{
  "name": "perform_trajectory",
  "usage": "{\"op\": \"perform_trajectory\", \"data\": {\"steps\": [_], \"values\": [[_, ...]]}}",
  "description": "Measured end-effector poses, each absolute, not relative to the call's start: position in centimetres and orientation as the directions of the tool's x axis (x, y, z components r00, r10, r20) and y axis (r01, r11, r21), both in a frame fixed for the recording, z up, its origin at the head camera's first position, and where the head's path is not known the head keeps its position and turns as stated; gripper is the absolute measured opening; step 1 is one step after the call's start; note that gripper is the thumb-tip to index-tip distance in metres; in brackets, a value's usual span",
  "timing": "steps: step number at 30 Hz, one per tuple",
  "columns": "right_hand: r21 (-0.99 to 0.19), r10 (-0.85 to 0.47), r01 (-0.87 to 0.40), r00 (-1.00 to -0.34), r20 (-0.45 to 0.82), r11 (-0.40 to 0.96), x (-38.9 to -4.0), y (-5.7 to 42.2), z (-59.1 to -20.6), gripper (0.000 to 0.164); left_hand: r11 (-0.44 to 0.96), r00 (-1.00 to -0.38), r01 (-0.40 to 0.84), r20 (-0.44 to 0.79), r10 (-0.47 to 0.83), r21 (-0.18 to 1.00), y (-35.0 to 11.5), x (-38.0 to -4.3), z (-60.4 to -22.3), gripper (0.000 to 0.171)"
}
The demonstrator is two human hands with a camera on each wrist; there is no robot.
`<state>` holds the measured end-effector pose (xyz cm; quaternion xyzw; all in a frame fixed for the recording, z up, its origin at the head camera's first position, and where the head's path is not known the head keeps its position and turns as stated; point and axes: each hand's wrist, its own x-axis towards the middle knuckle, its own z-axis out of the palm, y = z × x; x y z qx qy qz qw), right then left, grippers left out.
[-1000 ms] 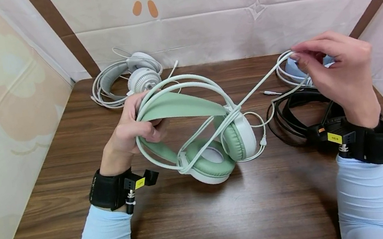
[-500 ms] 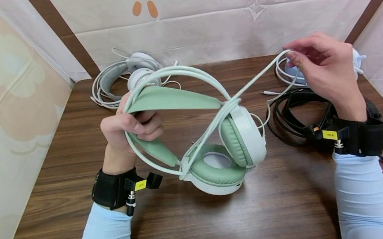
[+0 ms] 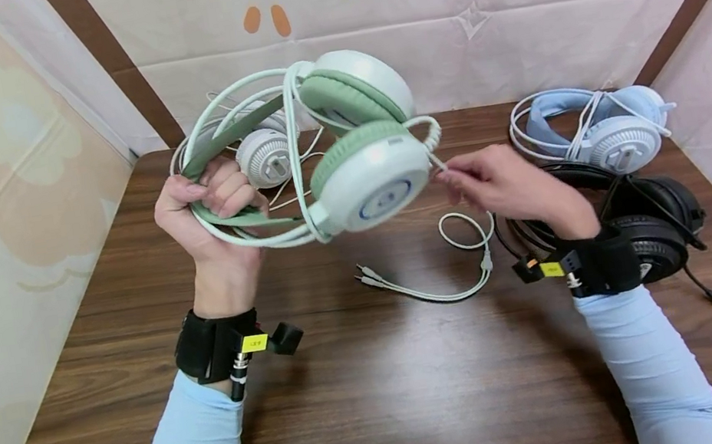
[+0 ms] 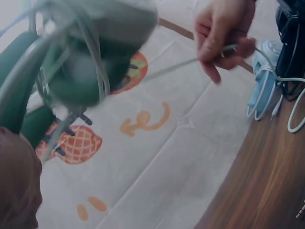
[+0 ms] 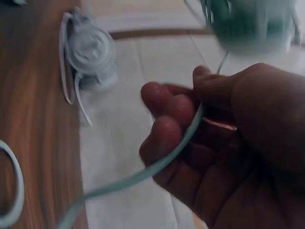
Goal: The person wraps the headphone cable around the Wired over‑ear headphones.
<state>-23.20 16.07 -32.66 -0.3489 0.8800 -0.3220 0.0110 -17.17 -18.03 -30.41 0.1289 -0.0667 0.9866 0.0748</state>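
My left hand (image 3: 210, 206) grips the headband of a green and white pair of headphones (image 3: 377, 180), raised above the table with the ear cups pointing right. Cable is looped along the headband and across both ear cup joints. Close to the nearer ear cup, my right hand (image 3: 496, 180) pinches the pale green cable (image 5: 167, 160) between thumb and fingers. The cable's lower part lies on the table in a curve, ending in two plugs (image 3: 370, 276). In the left wrist view the headphones are blurred.
Grey-white headphones (image 3: 265, 157) lie at the back left, partly hidden behind the held pair. Light blue headphones (image 3: 622, 133) sit at the back right, with a black headset (image 3: 656, 221) in front. A fabric wall (image 3: 363, 3) borders the wooden table (image 3: 426, 397).
My left hand has turned the headphones, swinging the ear cups up and away from me. My right hand has moved left and down towards them. The plug end now shows on the table.
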Motion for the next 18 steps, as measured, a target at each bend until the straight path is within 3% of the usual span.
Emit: {"op": "perform_trajectory", "data": {"steps": [4, 8, 13, 18], "values": [[-0.498, -0.720, -0.698, -0.667, 0.191, 0.514, -21.4, 12.9, -33.7, 0.019, -0.983, -0.990, -0.072, 0.129, 0.051, -0.167, -18.7, -17.5, -30.9, 0.025], [-0.416, -0.801, -0.808, -0.543, 0.254, 0.416, -18.6, 9.9, -34.4, 0.013, -0.990, -0.998, -0.010, 0.063, 0.001, -0.141, -18.9, -17.8, -31.1, 0.026], [-0.238, -0.834, -0.915, -0.397, 0.384, 0.326, -15.3, 7.6, -34.4, 0.007, -0.998, -0.997, -0.004, 0.078, -0.001, -0.066, -18.5, -18.0, -31.2, 0.028], [-0.153, -0.835, -0.948, -0.319, 0.449, 0.279, -13.5, 7.2, -33.7, 0.006, -0.996, -0.988, 0.057, 0.145, -0.045, 0.076, -17.8, -17.9, -31.0, 0.031]]}}
